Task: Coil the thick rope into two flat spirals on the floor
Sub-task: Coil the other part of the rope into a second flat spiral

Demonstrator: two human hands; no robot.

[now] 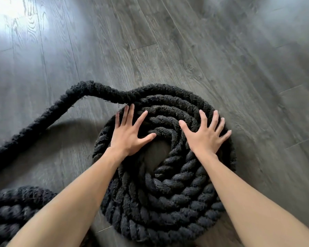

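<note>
Head view: left hand (130, 134) and right hand (206, 135), fingers splayed flat, on the coiled rope (168, 196).

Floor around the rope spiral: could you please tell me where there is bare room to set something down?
Bare floor lies wide beyond and right of the spiral. A smaller patch sits between the loose rope tail and the spiral's left edge. Crowded: lower left, by the second coil.
</note>
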